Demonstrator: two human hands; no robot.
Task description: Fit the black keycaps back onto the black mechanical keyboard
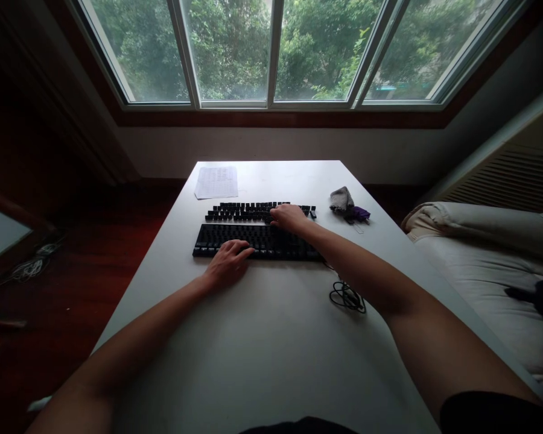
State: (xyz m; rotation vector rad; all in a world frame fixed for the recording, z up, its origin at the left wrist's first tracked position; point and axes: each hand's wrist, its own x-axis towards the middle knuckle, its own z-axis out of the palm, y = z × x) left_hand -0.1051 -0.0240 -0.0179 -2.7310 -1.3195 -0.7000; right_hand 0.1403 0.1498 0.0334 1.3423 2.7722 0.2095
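Note:
A black keyboard (228, 234) lies flat across the white table. Just beyond it, loose black keycaps (242, 211) are set out in rows. My left hand (228, 260) rests at the keyboard's near edge, fingers stretched over the keys and thumb apart. Over the keyboard's far edge reaches my right hand (288, 217), at the rows of keycaps. Its fingers are bent down and drawn together; their tips are partly hidden, so whether a keycap is between them does not show. The right forearm passes over the keyboard's right end and hides part of it.
A printed paper sheet (216, 182) lies at the table's far left. Grey cloth (341, 199) and a purple item (359, 214) lie at the right. A coiled black cable (347, 296) sits near my right forearm. Beyond the white table (262, 349) are a window and a cushioned seat (470, 259).

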